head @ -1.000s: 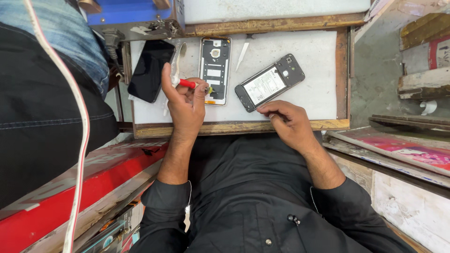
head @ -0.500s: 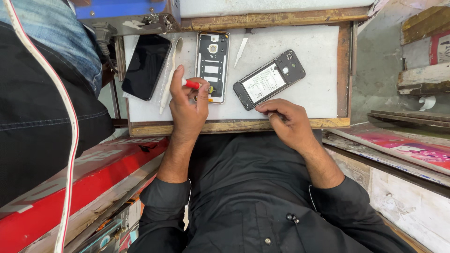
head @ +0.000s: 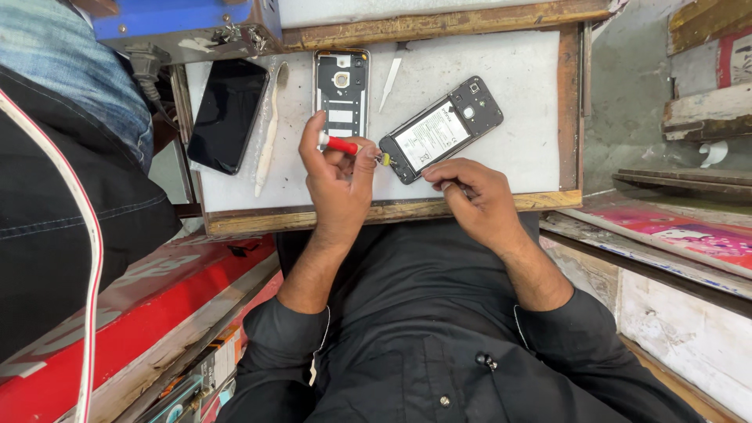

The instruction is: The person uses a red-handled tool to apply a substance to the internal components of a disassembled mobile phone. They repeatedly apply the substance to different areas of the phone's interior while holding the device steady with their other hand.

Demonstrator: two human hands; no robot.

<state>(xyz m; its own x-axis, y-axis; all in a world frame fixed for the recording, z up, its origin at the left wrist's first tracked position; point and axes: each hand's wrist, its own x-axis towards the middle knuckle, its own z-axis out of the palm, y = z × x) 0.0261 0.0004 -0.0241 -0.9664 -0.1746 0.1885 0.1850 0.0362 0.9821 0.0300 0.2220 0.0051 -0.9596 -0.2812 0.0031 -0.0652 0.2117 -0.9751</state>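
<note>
My left hand [head: 338,182] grips a small red-handled screwdriver [head: 342,145], its yellow tip touching the near corner of an opened dark phone [head: 440,128] that lies tilted on the white work board [head: 517,94] with its battery showing. My right hand [head: 474,196] rests on the board just below that phone, fingers curled, fingertips by its lower edge; whether it pinches anything is hidden. A removed back frame [head: 341,90] lies upright behind my left hand.
A black phone screen [head: 229,113] and a white toothbrush [head: 269,129] lie at the board's left. A thin blade [head: 391,74] sits behind the phone. A person in jeans [head: 70,117] stands at left. Wooden rim [head: 392,210] borders the board.
My left hand has turned the screwdriver to the right, bringing its tip to the opened phone's corner. The view has shifted slightly; my right hand stays beside the phone.
</note>
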